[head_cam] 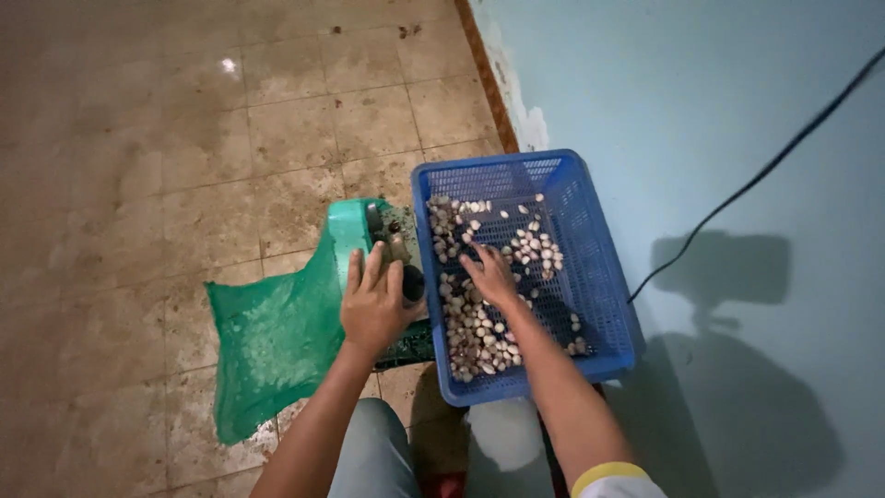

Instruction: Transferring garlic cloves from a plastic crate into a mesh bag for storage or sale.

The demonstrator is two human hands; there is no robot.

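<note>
While the left hand [373, 304] lies flat on the green machine [369, 235], right fingers [479, 267] spread over shells [479, 327]

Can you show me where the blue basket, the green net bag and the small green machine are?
blue basket [608, 277]: head view, on its right mesh wall.
green net bag [272, 337]: head view, on the middle of the mesh lying on the floor.
small green machine [348, 231]: head view, on its green upper body.
</note>
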